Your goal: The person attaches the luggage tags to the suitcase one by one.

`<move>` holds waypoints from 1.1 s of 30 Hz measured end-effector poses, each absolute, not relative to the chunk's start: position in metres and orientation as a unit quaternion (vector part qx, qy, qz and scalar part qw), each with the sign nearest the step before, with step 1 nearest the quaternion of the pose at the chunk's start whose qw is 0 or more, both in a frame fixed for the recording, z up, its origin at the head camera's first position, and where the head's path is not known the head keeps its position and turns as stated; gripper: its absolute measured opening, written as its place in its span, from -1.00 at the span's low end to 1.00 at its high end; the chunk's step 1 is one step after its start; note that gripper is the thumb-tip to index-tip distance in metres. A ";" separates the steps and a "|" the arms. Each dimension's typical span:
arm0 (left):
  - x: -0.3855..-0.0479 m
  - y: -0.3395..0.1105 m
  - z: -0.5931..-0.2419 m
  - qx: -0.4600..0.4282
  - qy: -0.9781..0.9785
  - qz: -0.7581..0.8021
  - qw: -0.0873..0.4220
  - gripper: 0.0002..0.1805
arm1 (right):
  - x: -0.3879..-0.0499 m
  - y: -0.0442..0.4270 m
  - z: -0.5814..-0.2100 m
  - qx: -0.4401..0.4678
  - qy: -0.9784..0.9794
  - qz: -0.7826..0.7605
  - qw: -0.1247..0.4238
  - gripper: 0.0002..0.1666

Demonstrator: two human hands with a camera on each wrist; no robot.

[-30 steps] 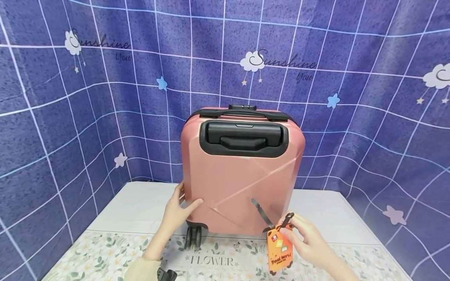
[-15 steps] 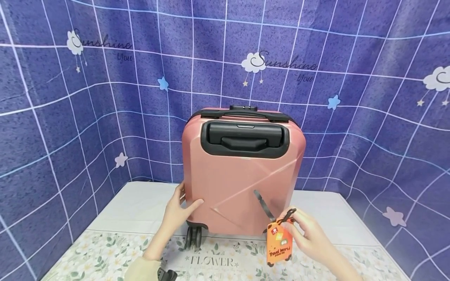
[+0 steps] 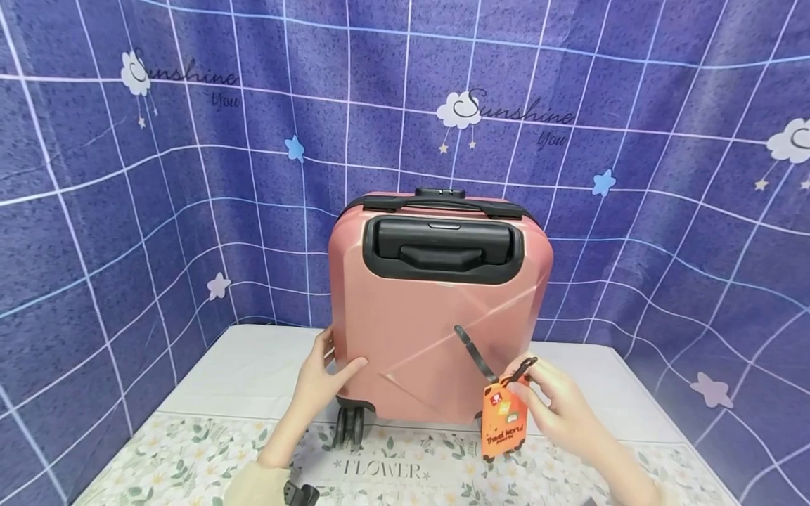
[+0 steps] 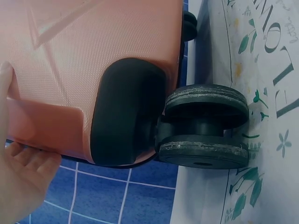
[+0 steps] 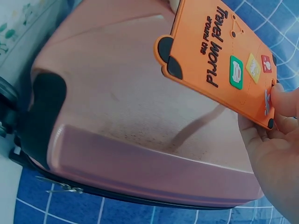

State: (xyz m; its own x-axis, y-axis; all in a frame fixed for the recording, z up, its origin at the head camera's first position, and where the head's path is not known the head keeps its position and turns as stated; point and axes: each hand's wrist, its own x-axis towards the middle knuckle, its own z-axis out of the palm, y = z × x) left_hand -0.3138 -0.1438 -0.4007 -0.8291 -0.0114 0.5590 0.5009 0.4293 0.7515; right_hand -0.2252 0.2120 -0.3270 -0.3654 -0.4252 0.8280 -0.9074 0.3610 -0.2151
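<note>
the suitcase (image 3: pixel 418 337) stood upright on the table (image 3: pixel 569 365), its back face and recessed trolley handle (image 3: pixel 443 242) toward the wearer. the luggage tag (image 3: pixel 504 422) was found in front of the lower right part of that face, suspended from the right hand (image 3: pixel 560 404). the grip was a pinch: thumb and fingers came together on the tag's upper end, beside its buckle loop.

the tag's long axis ran close to vertical, tilted slightly, its printed body hanging below and to the left of the grip. the dark strap (image 3: pixel 475 353) rose from the tag's top, leaning up and left, its tip pointing broadly toward the trolley handle. that handle lay above and to the left of the grip, well apart from the strap tip. whether the strap touched the shell could not be told.

the right hand was by far the nearer to the tag. the left hand (image 3: pixel 321 379) held the suitcase's lower left side, thumb on the back face, fingers round the edge, above the black caster wheel (image 4: pixel 203 151); it was well apart from the tag.
</note>
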 end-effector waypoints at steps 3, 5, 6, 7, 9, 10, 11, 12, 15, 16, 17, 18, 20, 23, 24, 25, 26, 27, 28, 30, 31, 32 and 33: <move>-0.313 -0.144 -0.401 -0.149 -0.806 -0.522 0.237 -0.09 | -0.227 0.213 -0.324 0.446 -0.748 0.344 0.352 -0.70; -0.313 -0.144 -0.399 -0.147 -0.808 -0.524 0.228 -0.09 | -0.229 0.212 -0.322 0.452 -0.742 0.337 0.363 -0.78; -0.312 -0.144 -0.398 -0.144 -0.808 -0.525 0.223 -0.09 | -0.229 0.211 -0.320 0.453 -0.741 0.337 0.364 -0.83; -0.311 -0.144 -0.396 -0.143 -0.809 -0.526 0.220 -0.10 | -0.230 0.211 -0.319 0.455 -0.739 0.335 0.367 -0.85; -0.307 -0.143 -0.391 -0.141 -0.810 -0.527 0.214 -0.11 | -0.230 0.210 -0.316 0.457 -0.736 0.334 0.371 -0.88; -0.304 -0.142 -0.387 -0.141 -0.811 -0.526 0.214 -0.12 | -0.231 0.210 -0.314 0.458 -0.734 0.332 0.375 -0.88; -0.301 -0.140 -0.383 -0.140 -0.811 -0.526 0.213 -0.13 | -0.230 0.210 -0.313 0.457 -0.735 0.333 0.374 -0.89; -0.297 -0.139 -0.380 -0.140 -0.811 -0.526 0.212 -0.13 | -0.230 0.210 -0.311 0.458 -0.735 0.332 0.374 -0.88; -0.288 -0.136 -0.370 -0.138 -0.813 -0.525 0.211 -0.14 | -0.229 0.210 -0.306 0.451 -0.742 0.335 0.365 -0.91; -0.287 -0.136 -0.370 -0.137 -0.813 -0.525 0.211 -0.14 | -0.229 0.209 -0.305 0.449 -0.745 0.337 0.362 -0.92; -0.287 -0.135 -0.369 -0.136 -0.812 -0.527 0.210 -0.14 | -0.228 0.209 -0.303 0.448 -0.746 0.338 0.359 -0.91; -0.286 -0.135 -0.369 -0.135 -0.812 -0.528 0.210 -0.14 | -0.228 0.209 -0.302 0.448 -0.746 0.339 0.359 -0.90; -0.286 -0.135 -0.369 -0.136 -0.811 -0.528 0.211 -0.15 | -0.228 0.209 -0.299 0.450 -0.743 0.338 0.362 -0.90; -0.286 -0.135 -0.370 -0.138 -0.810 -0.529 0.214 -0.15 | -0.228 0.207 -0.294 0.457 -0.734 0.333 0.377 -0.94; -0.286 -0.135 -0.370 -0.139 -0.809 -0.529 0.215 -0.16 | -0.228 0.206 -0.293 0.457 -0.732 0.333 0.380 -0.94; -0.286 -0.135 -0.370 -0.139 -0.809 -0.529 0.215 -0.16 | -0.229 0.206 -0.291 0.459 -0.729 0.333 0.384 -0.95; -0.286 -0.135 -0.370 -0.139 -0.809 -0.529 0.216 -0.16 | -0.229 0.205 -0.290 0.458 -0.729 0.332 0.386 -0.96; -0.286 -0.135 -0.370 -0.140 -0.809 -0.529 0.215 -0.16 | -0.230 0.205 -0.289 0.458 -0.727 0.332 0.388 -0.96; -0.286 -0.135 -0.370 -0.139 -0.809 -0.530 0.215 -0.16 | -0.231 0.205 -0.288 0.459 -0.726 0.332 0.390 -0.97; -0.286 -0.135 -0.369 -0.138 -0.809 -0.530 0.214 -0.16 | -0.232 0.205 -0.285 0.462 -0.723 0.332 0.391 -0.95; -0.286 -0.135 -0.369 -0.137 -0.809 -0.530 0.213 -0.15 | -0.232 0.205 -0.283 0.463 -0.722 0.331 0.393 -0.94; -0.286 -0.135 -0.369 -0.137 -0.810 -0.530 0.213 -0.15 | -0.233 0.206 -0.282 0.464 -0.722 0.329 0.394 -0.91; -0.286 -0.135 -0.369 -0.136 -0.810 -0.530 0.213 -0.15 | -0.233 0.206 -0.280 0.466 -0.721 0.328 0.395 -0.88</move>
State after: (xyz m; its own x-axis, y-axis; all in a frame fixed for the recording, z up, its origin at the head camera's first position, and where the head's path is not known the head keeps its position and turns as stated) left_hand -0.2864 -0.1349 -0.3694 -0.8724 -0.0051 0.4887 0.4457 0.4019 0.7999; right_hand -0.2327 0.2065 -0.2802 -0.2539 -0.4119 0.8752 -0.9302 0.3518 -0.1043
